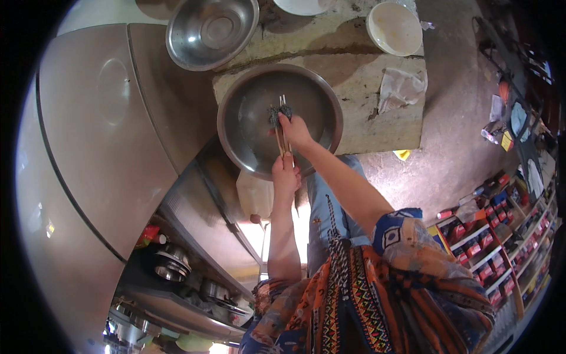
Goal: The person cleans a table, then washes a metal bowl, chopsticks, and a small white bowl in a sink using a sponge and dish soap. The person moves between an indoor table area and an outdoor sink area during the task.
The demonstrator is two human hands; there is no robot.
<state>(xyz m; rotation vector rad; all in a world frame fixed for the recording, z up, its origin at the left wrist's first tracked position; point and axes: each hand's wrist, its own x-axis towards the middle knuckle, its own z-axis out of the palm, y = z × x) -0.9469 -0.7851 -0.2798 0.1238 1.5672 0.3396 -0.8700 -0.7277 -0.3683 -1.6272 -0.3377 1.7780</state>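
A large steel basin [247, 141] holding water stands on a concrete slab. Over it, my left hand [285, 176] grips the near ends of a pair of wooden chopsticks [282, 127]. My right hand [295, 131] presses a dark scouring pad [277, 113] against the chopsticks near their far ends, inside the basin. Both forearms reach up from the lower edge, in patterned orange sleeves.
A second steel bowl [209, 32] sits behind the basin, a white bowl [394, 28] at the back right, and a crumpled plastic bag [401, 87] on the slab [377, 118]. A big metal surface [100, 135] fills the left. Shelves with small packets [489, 236] stand at the right.
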